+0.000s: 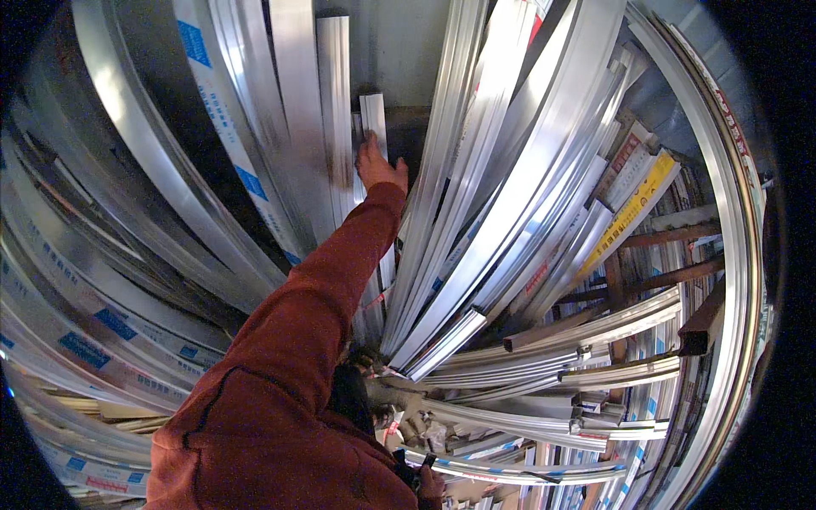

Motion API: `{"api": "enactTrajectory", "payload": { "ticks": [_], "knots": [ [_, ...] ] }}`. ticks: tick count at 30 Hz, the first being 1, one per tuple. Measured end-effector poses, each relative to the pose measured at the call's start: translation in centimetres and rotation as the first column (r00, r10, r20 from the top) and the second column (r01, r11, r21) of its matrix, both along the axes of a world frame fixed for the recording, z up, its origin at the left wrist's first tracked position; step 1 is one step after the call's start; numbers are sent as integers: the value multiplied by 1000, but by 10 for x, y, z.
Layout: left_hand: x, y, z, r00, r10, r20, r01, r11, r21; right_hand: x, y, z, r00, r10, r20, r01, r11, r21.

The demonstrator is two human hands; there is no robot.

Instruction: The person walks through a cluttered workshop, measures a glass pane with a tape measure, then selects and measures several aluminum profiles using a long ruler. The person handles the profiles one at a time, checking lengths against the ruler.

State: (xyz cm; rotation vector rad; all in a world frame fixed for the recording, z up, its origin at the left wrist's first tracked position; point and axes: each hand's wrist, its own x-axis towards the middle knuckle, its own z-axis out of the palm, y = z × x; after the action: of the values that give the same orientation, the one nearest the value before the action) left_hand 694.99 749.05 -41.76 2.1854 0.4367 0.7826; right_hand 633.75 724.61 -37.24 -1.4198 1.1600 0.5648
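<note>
My left hand (382,165) reaches up and away in a dark red sleeve. Its fingers are stretched out and the thumb stands apart. The fingertips lie against a short silver metal profile (372,115), which leans upright among longer ones. Just left of it rises a taller ribbed profile (335,93). At the lower edge, my right hand (432,486) is partly visible, closed around a small black object (428,461) whose kind I cannot make out.
Long profiles (544,161) lean closely to the right, several more with blue labels (246,170) to the left. A yellow-labelled strip (633,208) tilts at the right. Stacked profiles (527,344) lie on a rack with brown metal bars (697,327). Crumpled scraps (433,429) lie low in the middle.
</note>
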Motion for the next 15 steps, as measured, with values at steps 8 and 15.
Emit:
{"api": "enactTrajectory", "payload": {
  "ticks": [8, 15],
  "knots": [
    [-2, 4, -7, 992, 5, 126, 20, 981, -192, -48, -22, -82, 993, 82, 87, -78, 996, -45],
    [-3, 7, 2, 982, -26, 187, 107, 894, -435, -23, -15, -54, 991, 101, 91, -99, 995, -28]
  ]
}}
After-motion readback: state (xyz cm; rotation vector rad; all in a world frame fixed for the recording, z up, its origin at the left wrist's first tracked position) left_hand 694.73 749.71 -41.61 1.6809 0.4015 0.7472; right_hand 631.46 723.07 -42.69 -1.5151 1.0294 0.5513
